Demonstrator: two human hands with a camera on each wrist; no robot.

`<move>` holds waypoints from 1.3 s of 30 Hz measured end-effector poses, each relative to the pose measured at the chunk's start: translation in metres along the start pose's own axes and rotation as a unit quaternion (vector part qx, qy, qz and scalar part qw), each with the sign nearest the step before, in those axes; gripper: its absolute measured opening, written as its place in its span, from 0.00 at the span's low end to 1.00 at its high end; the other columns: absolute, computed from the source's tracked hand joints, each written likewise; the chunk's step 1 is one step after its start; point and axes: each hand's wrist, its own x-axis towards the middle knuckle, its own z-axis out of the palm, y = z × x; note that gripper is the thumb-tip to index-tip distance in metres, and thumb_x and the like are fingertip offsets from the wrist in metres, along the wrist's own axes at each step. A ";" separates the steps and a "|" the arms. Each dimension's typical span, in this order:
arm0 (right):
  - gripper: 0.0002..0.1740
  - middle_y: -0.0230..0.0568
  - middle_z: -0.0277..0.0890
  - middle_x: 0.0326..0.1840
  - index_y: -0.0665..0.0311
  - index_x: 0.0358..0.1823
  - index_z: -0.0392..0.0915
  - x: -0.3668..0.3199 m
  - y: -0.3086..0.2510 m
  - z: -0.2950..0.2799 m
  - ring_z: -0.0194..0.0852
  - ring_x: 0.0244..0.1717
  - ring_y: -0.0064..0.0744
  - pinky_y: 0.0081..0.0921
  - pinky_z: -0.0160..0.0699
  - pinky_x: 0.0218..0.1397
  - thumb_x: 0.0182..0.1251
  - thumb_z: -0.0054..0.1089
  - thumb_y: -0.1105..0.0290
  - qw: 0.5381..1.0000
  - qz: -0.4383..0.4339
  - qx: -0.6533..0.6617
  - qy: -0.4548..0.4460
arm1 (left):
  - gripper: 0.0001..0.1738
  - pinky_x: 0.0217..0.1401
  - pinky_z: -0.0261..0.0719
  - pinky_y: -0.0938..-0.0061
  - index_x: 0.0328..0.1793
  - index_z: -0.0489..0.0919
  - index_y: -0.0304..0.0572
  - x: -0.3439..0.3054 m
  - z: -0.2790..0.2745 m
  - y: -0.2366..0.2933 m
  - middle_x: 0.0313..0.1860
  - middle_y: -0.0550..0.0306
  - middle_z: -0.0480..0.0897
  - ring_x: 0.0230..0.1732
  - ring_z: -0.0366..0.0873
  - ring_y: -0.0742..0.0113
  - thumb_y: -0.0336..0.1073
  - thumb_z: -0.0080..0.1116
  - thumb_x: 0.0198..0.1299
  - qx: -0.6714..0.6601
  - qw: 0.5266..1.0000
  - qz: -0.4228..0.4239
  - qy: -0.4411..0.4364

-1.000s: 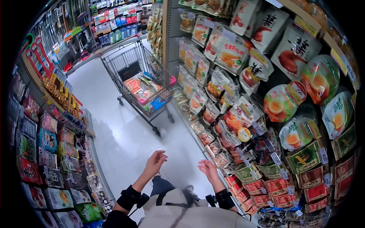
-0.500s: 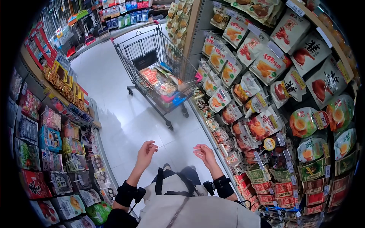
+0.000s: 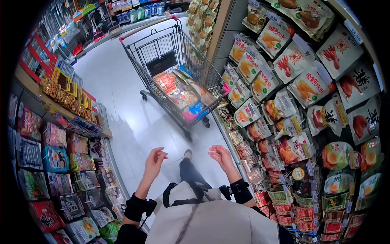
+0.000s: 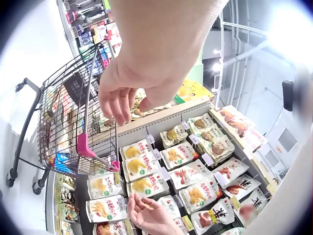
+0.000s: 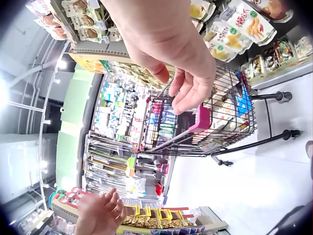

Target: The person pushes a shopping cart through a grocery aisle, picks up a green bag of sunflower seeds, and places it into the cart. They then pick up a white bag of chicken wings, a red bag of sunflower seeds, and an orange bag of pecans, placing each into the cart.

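Shopping cart [image 3: 154, 46]: a wire cart standing on the white aisle floor [image 3: 122, 105], at the floor's right edge and close against the foot of the right-hand shelving [image 3: 227, 24]. Its pink-tipped handle end [image 3: 226, 88] faces you, and its basket carries a layer of flat, brightly printed packets [image 3: 178, 91]. Neither of your hands touches the cart, which lies ahead of both. Your left hand [image 3: 155, 160] is raised over the floor with the fingers loosely curled and the thumb near the fingertips, holding nothing; the left wrist view shows this hand [image 4: 132, 83] in front of the cart's wire side, with a pink handle tip [image 4: 83, 144] below it. Your right hand [image 3: 220, 156] is raised at about the same height, palm turned inward, fingers relaxed and holding nothing; it hangs nearer the right-hand shelving than the left hand does. In the right wrist view the right hand [image 5: 181, 68] hangs just above the cart's pink tip [image 5: 201, 120]. Between the two hands, one dark trouser leg ends in a shoe [image 3: 187, 153] on the floor. A black band [image 3: 136, 207] wraps each wrist. Hanging snack bags [image 3: 284, 69] with red and orange print fill the right-hand shelving. Small packets [image 3: 53, 142] line the low shelf along the floor's left edge.
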 end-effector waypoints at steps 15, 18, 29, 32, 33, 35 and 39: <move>0.14 0.46 0.74 0.44 0.68 0.45 0.67 0.146 -0.083 0.044 0.75 0.41 0.33 0.26 0.73 0.46 0.66 0.38 0.68 1.000 -0.009 -0.003 -0.010 | 0.14 0.44 0.72 0.78 0.52 0.68 0.34 0.169 -0.004 0.026 0.37 0.55 0.77 0.38 0.75 0.71 0.31 0.47 0.62 0.012 0.999 -0.011 -0.042; 0.13 0.45 0.74 0.43 0.68 0.44 0.68 0.161 -0.089 0.044 0.75 0.41 0.33 0.26 0.73 0.46 0.66 0.39 0.67 1.000 -0.010 0.001 0.005 | 0.14 0.44 0.72 0.79 0.52 0.68 0.35 0.193 -0.006 0.022 0.37 0.55 0.77 0.39 0.74 0.71 0.31 0.47 0.62 0.006 0.998 -0.017 -0.064; 0.13 0.42 0.75 0.42 0.66 0.44 0.69 0.238 -0.093 0.056 0.75 0.40 0.30 0.25 0.73 0.45 0.66 0.40 0.66 0.992 -0.004 0.037 0.121 | 0.14 0.44 0.71 0.81 0.52 0.68 0.33 0.331 -0.018 0.018 0.38 0.55 0.77 0.38 0.74 0.74 0.30 0.47 0.62 -0.024 0.981 -0.070 -0.178; 0.12 0.40 0.75 0.40 0.65 0.43 0.69 0.273 -0.091 0.074 0.75 0.38 0.29 0.23 0.73 0.44 0.65 0.42 0.65 0.988 0.016 0.023 0.155 | 0.15 0.46 0.72 0.80 0.54 0.66 0.33 0.376 -0.031 0.011 0.39 0.54 0.77 0.38 0.74 0.73 0.29 0.46 0.62 -0.020 0.974 -0.093 -0.204; 0.13 0.39 0.76 0.40 0.66 0.43 0.69 0.290 -0.086 0.078 0.75 0.37 0.27 0.21 0.74 0.41 0.66 0.42 0.65 0.985 0.030 -0.005 0.168 | 0.15 0.47 0.72 0.79 0.54 0.66 0.32 0.393 -0.035 0.011 0.39 0.54 0.77 0.38 0.74 0.72 0.29 0.45 0.62 -0.016 0.971 -0.105 -0.213; 0.12 0.38 0.75 0.38 0.66 0.42 0.70 0.328 -0.071 0.077 0.75 0.35 0.25 0.19 0.75 0.36 0.66 0.42 0.66 0.982 0.033 -0.032 0.183 | 0.15 0.47 0.72 0.80 0.54 0.66 0.32 0.421 -0.042 0.006 0.39 0.54 0.77 0.39 0.74 0.72 0.29 0.45 0.62 -0.008 0.967 -0.114 -0.229; 0.10 0.41 0.75 0.34 0.68 0.40 0.71 0.392 -0.053 0.066 0.75 0.33 0.32 0.25 0.75 0.34 0.60 0.50 0.69 0.942 0.014 -0.211 0.262 | 0.14 0.47 0.72 0.80 0.53 0.66 0.33 0.468 -0.045 -0.007 0.39 0.54 0.77 0.39 0.74 0.72 0.28 0.45 0.62 -0.008 0.954 -0.148 -0.262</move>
